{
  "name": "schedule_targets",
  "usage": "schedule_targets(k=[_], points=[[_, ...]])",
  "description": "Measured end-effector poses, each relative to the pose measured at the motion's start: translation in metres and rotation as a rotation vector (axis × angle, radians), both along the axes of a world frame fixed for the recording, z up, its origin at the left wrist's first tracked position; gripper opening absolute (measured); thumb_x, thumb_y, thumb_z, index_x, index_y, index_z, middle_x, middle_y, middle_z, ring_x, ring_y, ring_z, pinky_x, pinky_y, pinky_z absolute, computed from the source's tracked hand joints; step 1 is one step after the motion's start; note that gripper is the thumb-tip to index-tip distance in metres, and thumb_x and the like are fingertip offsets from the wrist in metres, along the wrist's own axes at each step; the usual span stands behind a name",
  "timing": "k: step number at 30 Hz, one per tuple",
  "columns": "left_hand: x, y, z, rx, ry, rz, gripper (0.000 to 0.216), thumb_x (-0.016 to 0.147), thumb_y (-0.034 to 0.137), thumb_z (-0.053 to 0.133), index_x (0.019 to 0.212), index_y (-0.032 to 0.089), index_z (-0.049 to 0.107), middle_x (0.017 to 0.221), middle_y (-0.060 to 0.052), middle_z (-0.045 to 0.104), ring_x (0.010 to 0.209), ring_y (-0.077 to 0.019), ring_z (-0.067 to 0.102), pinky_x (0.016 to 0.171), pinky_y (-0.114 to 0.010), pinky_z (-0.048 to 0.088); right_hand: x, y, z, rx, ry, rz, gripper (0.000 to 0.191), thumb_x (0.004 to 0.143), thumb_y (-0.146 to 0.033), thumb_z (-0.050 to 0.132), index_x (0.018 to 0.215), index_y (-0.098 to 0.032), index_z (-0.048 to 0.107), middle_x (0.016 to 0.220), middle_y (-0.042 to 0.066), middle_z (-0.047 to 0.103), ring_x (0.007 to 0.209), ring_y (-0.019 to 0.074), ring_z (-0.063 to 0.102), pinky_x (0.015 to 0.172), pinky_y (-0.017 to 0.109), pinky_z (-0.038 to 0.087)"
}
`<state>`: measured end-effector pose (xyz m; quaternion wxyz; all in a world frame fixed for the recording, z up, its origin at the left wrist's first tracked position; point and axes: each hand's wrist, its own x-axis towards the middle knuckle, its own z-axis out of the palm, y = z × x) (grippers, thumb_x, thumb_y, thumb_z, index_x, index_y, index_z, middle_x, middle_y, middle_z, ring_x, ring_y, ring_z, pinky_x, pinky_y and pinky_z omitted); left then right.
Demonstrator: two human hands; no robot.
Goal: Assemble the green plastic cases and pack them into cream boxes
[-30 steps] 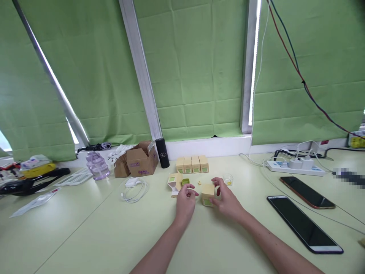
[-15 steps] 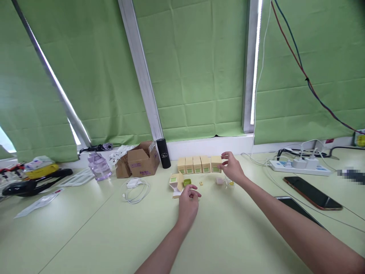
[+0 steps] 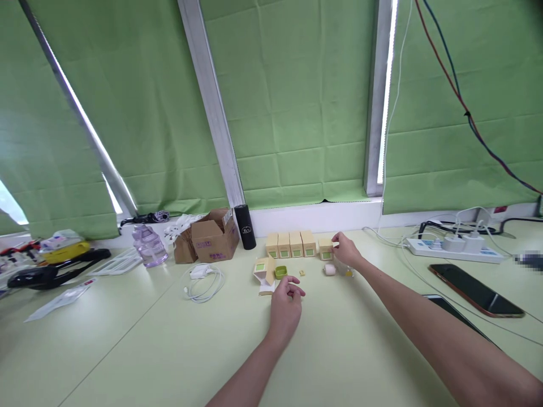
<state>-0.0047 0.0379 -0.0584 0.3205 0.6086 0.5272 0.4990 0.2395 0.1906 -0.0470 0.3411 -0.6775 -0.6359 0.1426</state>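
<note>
My right hand (image 3: 347,250) reaches far across the table and pinches a small yellow box (image 3: 325,248) standing at the right end of a row of yellow boxes (image 3: 291,244). My left hand (image 3: 286,308) rests nearer me with its fingers loosely curled; nothing shows in them. Just beyond it stands an opened yellow box (image 3: 264,272) with its flap out, a small green cap (image 3: 280,272) beside it. A small white piece (image 3: 330,269) and a tiny yellow bit (image 3: 302,273) lie between my hands.
A black cylinder (image 3: 245,226) and brown cardboard boxes (image 3: 207,242) stand behind the row at left, with a white cable (image 3: 202,282) and a clear bottle (image 3: 147,246). Two phones (image 3: 475,289) and a power strip (image 3: 453,247) lie at right. Green blinds cover the window.
My right hand carried a yellow box from in front of me to the right end of the row and set it down there. My left hand stayed nearly still.
</note>
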Motion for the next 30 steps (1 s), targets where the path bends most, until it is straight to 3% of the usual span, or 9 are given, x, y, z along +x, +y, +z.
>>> schedule_targets(k=[5,9,23,30], points=[[0.0,0.0,-0.001,0.002,0.008,0.003,0.017,0.085,0.019,0.051,0.1,0.022,0.059,0.083,-0.004,0.075,0.08,-0.0211,0.066,0.072,-0.031,0.044,0.005,-0.012,0.007,-0.01,-0.144,0.054,0.018,0.091,-0.022,0.061,0.109,-0.022,0.062,0.122,0.01,0.066,0.093,0.0196,0.067,0.071,0.027,0.045],[0.001,0.0,-0.003,-0.002,0.012,-0.01,0.017,0.087,0.018,0.049,0.1,0.022,0.059,0.082,-0.003,0.074,0.081,-0.0206,0.066,0.073,-0.03,0.044,0.005,-0.022,0.011,-0.064,-0.272,0.118,0.015,0.088,-0.023,0.062,0.099,-0.027,0.071,0.117,0.007,0.068,0.1,0.0246,0.066,0.071,0.029,0.044],[0.002,-0.002,-0.001,-0.017,0.011,-0.034,0.017,0.087,0.017,0.05,0.101,0.021,0.06,0.083,-0.004,0.075,0.082,-0.0203,0.067,0.073,-0.029,0.045,-0.019,0.002,0.01,-0.109,-0.411,0.103,0.035,0.094,-0.022,0.062,0.128,-0.028,0.066,0.127,0.013,0.068,0.116,0.0323,0.064,0.088,0.042,0.053],[0.003,-0.002,-0.002,-0.038,-0.006,-0.045,0.017,0.086,0.019,0.053,0.101,0.022,0.06,0.082,-0.004,0.075,0.08,-0.0207,0.066,0.071,-0.029,0.045,-0.028,0.011,0.007,-0.112,-0.445,0.085,0.034,0.101,-0.037,0.064,0.13,-0.02,0.062,0.133,0.01,0.063,0.111,0.0235,0.066,0.095,0.046,0.058]])
